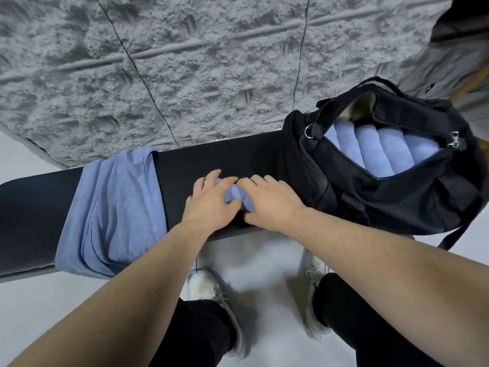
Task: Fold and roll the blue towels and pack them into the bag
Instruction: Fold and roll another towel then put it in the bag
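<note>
You've got the rolled blue towel [239,198] pinned on the black bench [211,160], pretty much dead centre. Your left hand [209,200] and right hand [267,200] are both on top with fingers curled over it, clamping the roll from either end.

Handling-wise I'd guess it's light, soft terry, nothing fragile, but it'll spring loose the moment you ease off. So wrap around the whole roll when you lift, fingers over the loose outer edge, rather than pinching one end.

The black duffel bag [397,207] sits just to your right on the bench, zip mouth open, with a row of rolled towels [383,149] already lined up inside. What room is left is hard to judge; I can't see past the near lip of the opening. Watch the metal clasp [455,140] and the zipper teeth, since terry snags.

The bench is narrow, and your hands are near the front edge with floor right below. The unfolded towels [113,215] are draped over the bench on your left, well clear of your path.
</note>
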The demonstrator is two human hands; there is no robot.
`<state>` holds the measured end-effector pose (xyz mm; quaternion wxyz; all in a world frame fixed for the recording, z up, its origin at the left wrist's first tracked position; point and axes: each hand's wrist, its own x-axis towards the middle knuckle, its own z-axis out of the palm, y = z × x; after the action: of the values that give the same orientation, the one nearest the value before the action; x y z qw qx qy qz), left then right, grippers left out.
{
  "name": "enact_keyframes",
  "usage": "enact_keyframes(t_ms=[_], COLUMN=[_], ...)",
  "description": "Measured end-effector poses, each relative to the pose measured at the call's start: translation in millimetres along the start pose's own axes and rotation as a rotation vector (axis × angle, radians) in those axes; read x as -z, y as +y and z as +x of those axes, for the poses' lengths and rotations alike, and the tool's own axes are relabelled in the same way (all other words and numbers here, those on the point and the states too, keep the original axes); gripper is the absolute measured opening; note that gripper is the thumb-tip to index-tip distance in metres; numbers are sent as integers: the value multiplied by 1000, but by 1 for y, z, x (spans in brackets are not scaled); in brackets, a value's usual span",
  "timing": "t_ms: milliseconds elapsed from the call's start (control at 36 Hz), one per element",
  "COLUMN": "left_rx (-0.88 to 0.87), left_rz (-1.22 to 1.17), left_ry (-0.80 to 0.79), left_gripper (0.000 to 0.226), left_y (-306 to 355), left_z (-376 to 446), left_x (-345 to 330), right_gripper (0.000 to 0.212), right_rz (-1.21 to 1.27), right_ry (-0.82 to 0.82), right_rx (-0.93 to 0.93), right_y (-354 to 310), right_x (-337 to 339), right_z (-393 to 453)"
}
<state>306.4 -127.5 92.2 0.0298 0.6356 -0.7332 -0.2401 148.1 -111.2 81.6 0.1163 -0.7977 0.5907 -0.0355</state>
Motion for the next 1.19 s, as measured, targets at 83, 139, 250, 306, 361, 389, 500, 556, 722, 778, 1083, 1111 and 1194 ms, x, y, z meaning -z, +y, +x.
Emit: enact_keyframes(t_ms=[83, 139, 250, 306, 361, 389, 500, 556, 722, 778, 1083, 1111, 1194], left_rx=[-6, -12, -39, -49, -62, -65, -44, -43, -22, -11, 152, 179, 245], left_rz=[-2, -18, -69, -62, -30, -10, 100, 162, -72, -193, -809, -874, -1013], left_ry=[6, 28, 98, 139, 200, 228, 292, 334, 206, 168, 217, 226, 247], left_gripper=[56, 57, 54, 51, 49, 49, 50, 50, 45, 45, 45, 46, 54], left_y=[-2, -3, -4, -2, 0, 1, 4, 5, 5, 6, 42, 47, 59], left_z=[-1, 0, 1, 1, 1, 1, 3, 3, 5, 4, 1, 0, -2], left_x=[-2, -3, -3, -4, -6, -6, -7, -8, -7, -9, -3, -1, 3], right_gripper=[53, 52, 52, 50, 51, 52, 57, 60, 54, 47, 60, 63, 68], right_rz=[47, 70, 32, 6, 14, 23, 37, 57, 161, 224, 490, 519, 575], right_ry=[-17, -22, 6, 19, 21, 20, 26, 12, -50, -72, 52, 60, 83], right_rx=[-24, -41, -76, -95, -123, -136, -142, -139, -195, -235, -269, -263, -237], right_y=[1, 2, 1, -1, -3, -3, -4, -3, -2, -3, -12, -14, -17], right_x=[1, 2, 5, 5, 3, 3, 2, 3, 8, 11, 23, 25, 27], right_z=[4, 5, 8, 10, 11, 12, 11, 10, 10, 9, -2, -4, -10])
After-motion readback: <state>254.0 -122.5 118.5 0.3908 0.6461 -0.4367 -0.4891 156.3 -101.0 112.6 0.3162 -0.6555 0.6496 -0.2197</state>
